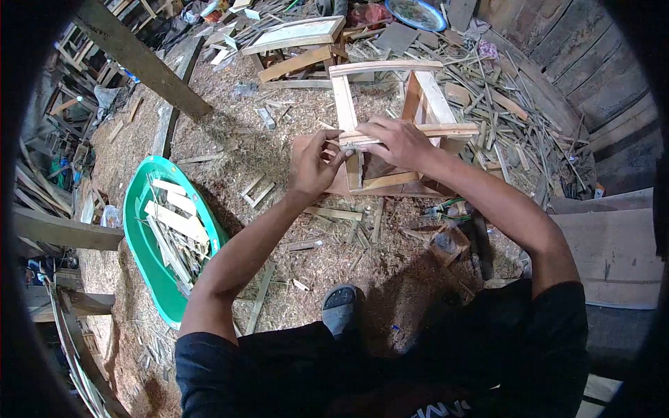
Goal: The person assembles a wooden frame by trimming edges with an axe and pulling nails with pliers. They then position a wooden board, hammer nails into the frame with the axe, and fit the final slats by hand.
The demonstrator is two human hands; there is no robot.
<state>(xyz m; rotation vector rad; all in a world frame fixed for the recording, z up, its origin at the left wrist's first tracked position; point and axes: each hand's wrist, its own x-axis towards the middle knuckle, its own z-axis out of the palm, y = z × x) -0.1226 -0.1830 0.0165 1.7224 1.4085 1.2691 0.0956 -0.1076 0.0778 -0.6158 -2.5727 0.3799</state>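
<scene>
A small wooden frame (343, 97), built of pale strips, stands in front of me on a flat brown board (338, 182). Across its near side lies a wooden slat (453, 130). My left hand (315, 166) has its fingers bent around the slat's left end at the frame's corner. Just to the right, my right hand (401, 143) grips the same slat from above, its fingertips close to the left ones. The fingers hide the joint, so whether anything small is between them cannot be made out. A curved top strip (385, 67) spans the far side.
A green tub (134, 209) of wood offcuts stands at left. A slanting post (143, 59) rises behind it. Another wooden piece (296, 35) stands beyond the frame. Scrap sticks (488, 104) are heaped at right, and shavings cover the floor. My sandalled foot (339, 310) is below.
</scene>
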